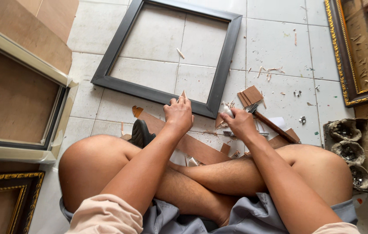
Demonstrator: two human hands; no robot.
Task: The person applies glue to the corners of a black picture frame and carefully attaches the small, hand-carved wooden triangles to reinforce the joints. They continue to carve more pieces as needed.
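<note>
Now our left hand pinches a small brown wedge against the square dark wooden frame; our right hand grips a wooden-handled hammer.

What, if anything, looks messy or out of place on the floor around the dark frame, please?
Wood chips and splinters lie scattered over the white tiles right of the dark frame, and brown board offcuts sit loose beside the right hand.

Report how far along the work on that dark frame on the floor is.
Done: the dark square frame lies flat on the tiles, corners joined, with no backing in it yet; floor shows through. In hand: the left hand pinches a small brown piece at the frame's near rail, while the right hand grips a wooden-handled tool. Left: cut board pieces and a long strip lie unused nearby.
</note>
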